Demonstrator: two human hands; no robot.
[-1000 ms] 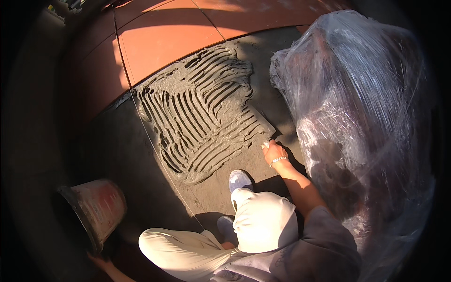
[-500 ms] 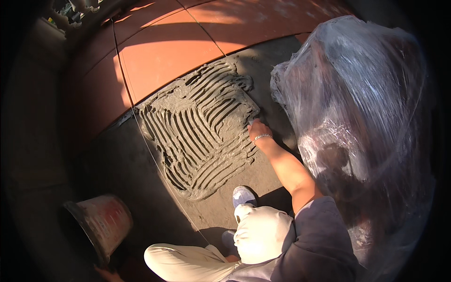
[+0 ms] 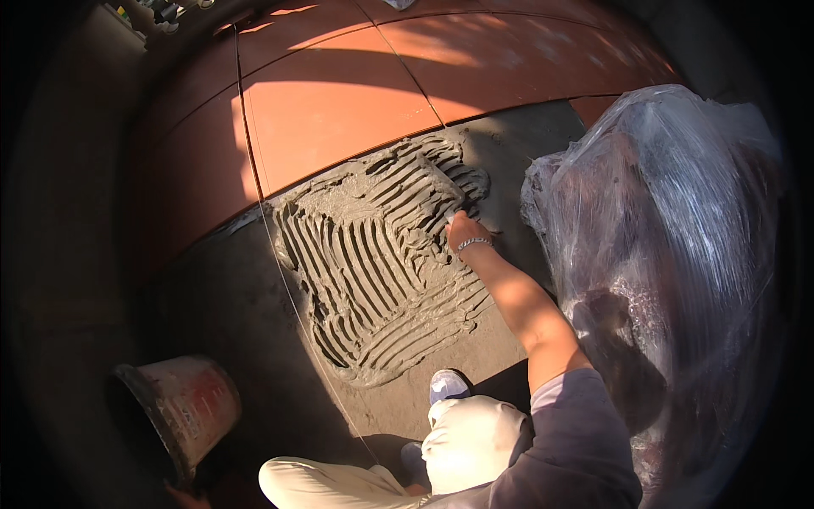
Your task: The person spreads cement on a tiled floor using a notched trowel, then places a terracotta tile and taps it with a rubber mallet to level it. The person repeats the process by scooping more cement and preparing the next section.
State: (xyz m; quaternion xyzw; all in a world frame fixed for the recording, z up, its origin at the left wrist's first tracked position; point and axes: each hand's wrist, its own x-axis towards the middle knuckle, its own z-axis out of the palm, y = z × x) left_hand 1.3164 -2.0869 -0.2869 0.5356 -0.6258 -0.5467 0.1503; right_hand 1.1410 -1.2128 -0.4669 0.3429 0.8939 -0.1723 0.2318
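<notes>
My right hand [image 3: 466, 233] is closed on the handle of a notched trowel [image 3: 443, 188], whose flat blade lies in grey mortar [image 3: 348, 270] at its upper right part. The mortar is spread in combed ridges running in different directions over bare concrete [image 3: 407, 365]. At the dark lower-left edge a small part of my left hand [image 3: 188, 497] shows just below a tilted, dirty bucket [image 3: 193, 399]; its fingers are too dim to make out, and I cannot tell whether they touch it.
Terracotta tiles [image 3: 331, 119] border the mortar at the back. A thin string [image 3: 292, 301] runs along its left side. A large bundle in clear plastic wrap [image 3: 678, 254] stands close on the right. My knee [image 3: 471, 441] and shoe [image 3: 448, 384] are below the mortar.
My right hand has moved forward and left with the trowel, and the ridges under it at the upper right look reworked. The view has shifted, showing more tiles.
</notes>
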